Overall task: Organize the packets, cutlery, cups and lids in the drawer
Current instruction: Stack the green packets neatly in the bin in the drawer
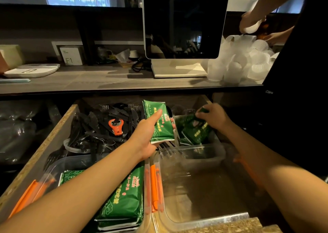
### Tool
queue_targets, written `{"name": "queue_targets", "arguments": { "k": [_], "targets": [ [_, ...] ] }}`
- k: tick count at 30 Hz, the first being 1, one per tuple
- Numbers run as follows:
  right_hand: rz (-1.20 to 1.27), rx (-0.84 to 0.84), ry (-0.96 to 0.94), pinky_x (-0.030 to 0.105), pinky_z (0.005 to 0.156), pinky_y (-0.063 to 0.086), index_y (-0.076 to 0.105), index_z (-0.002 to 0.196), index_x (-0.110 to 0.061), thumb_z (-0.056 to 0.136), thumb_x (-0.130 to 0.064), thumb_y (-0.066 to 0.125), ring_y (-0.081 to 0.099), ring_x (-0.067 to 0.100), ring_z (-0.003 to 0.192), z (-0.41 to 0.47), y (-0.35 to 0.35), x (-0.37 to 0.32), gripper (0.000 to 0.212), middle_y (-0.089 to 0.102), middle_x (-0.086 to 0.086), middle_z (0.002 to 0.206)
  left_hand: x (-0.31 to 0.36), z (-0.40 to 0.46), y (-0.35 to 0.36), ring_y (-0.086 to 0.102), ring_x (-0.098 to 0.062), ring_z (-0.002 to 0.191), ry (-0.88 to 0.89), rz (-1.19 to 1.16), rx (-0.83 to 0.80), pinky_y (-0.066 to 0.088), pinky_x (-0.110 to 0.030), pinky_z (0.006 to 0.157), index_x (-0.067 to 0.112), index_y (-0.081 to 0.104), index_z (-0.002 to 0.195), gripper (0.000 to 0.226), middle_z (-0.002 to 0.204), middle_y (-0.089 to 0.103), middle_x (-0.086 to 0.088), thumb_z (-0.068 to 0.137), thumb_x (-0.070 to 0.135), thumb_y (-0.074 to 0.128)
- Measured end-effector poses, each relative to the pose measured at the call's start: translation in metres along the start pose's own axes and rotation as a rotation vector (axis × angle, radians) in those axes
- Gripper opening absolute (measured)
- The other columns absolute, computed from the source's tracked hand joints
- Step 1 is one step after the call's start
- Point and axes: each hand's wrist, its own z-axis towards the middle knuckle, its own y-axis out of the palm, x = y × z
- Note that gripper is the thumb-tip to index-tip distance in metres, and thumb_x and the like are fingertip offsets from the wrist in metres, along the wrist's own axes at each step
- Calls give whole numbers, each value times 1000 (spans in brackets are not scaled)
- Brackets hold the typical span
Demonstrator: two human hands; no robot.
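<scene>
The left hand (pixel 148 135) holds 1 green packet (pixel 159 121) above the middle of the open drawer (pixel 44 144), thumb laid along its face and the other fingers curled under it, so the packet sits pinched flat between them. The right hand (pixel 213 116) reaches further back and to the right, its fingers closed on the top edge of another green packet (pixel 195 129) that leans in a small clear bin (pixel 209 144) with more of the same.

These packets look light, soft and slightly puffy, wrapped in glossy film that will probably slide against itself. A flat pinch across the middle, thumb on 1 face and fingers on the other, seems the safest hold; a grip by 1 corner would likely let the packet droop or slip.

Below the left wrist, a clear tub (pixel 58 170) with orange clips already holds a stack of packets (pixel 124 202). Beside it, under the right forearm, a second clear tub (pixel 204 188) stands with nothing in it. Left of the left fingers lies a tangle of black plastic cutlery (pixel 99 126) with an orange bottle opener (pixel 115 127) on top.

Beyond the fingers runs a grey counter (pixel 88 80) with a dark screen on a white stand (pixel 182 21) and a heap of translucent cups (pixel 245 62); another person's hands (pixel 250 23) work over those cups. The room is dim, with bright curtained windows behind.
</scene>
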Motion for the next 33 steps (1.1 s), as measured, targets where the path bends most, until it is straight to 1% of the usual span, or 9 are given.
{"name": "queue_targets", "arguments": {
  "k": [7, 11, 14, 17, 20, 23, 25, 28, 33],
  "targets": [
    [721, 227, 14, 19, 54, 50, 66, 82, -15, 94, -11, 62, 62, 7, 63, -16, -18, -44, 13, 65, 1, 74, 0, 8, -4, 52, -29, 134, 15, -60, -48, 40, -56, 111, 28, 54, 141, 108, 147, 54, -10, 48, 71, 86],
    [894, 63, 45, 25, 60, 54, 68, 93, -16, 89, -10, 67, 67, 10, 66, -28, -15, -60, 7, 69, 1, 79, 8, -6, 3, 22, -28, 152, 20, -30, -92, 31, -53, 118, 37, 31, 155, 87, 166, 17, 0, 81, 73, 61],
    [686, 29, -28, 25, 75, 53, 71, 88, -25, 83, -13, 75, 68, 10, 78, -33, -2, -68, 13, 72, -4, 82, 6, -4, 2, 54, -30, 133, -72, -65, -173, 49, -48, 104, 31, 45, 149, 87, 152, 49, -9, 78, 78, 61],
    [416, 71, -106, 5, 73, 47, 74, 95, -20, 83, -18, 76, 65, 7, 91, -42, 11, -75, 13, 70, -6, 92, 2, -1, 1, 59, -31, 127, -155, 36, -202, 46, -55, 106, 28, 55, 141, 95, 146, 54, -12, 63, 74, 80],
    [236, 142, -155, -6, 66, 37, 74, 106, -18, 85, -26, 74, 61, 4, 93, -50, 11, -78, 22, 65, -10, 93, 0, -9, 6, 73, -24, 89, -189, 122, -302, 60, -40, 83, 8, 70, 107, 29, 102, 74, -14, 86, 28, 69],
    [173, 187, -184, -3, 64, 38, 72, 107, -19, 86, -32, 73, 59, -1, 80, -52, 10, -78, 25, 65, -9, 91, -1, -15, 9, 73, -25, 73, -178, 140, -271, 62, -36, 64, -1, 65, 105, 14, 90, 72, -16, 94, 5, 58],
    [214, 224, -191, 3, 69, 44, 72, 106, -18, 88, -33, 70, 58, -6, 78, -50, 12, -78, 24, 66, -10, 90, -2, -13, 9, 73, -30, 81, -128, 103, -219, 62, -41, 64, -7, 56, 122, 34, 104, 69, -22, 89, -1, 63],
    [420, 267, -63, 6, 73, 47, 63, 120, -16, 90, -32, 67, 59, 1, 90, -46, 14, -78, 35, 64, -6, 104, -1, -8, 13, 62, -40, 115, -14, -9, -87, 55, -59, 88, 1, 45, 127, 60, 132, 55, -25, 77, 4, 78],
    [875, -139, 181, 28, 66, 54, 64, 119, -9, 91, -32, 67, 67, 21, 92, -51, 18, -82, 36, 70, 8, 104, -18, 35, -12, 40, -45, 138, 64, -71, -14, 35, -68, 106, 6, 42, 143, 143, 154, 36, -24, 18, 41, 102]
  ]
}}
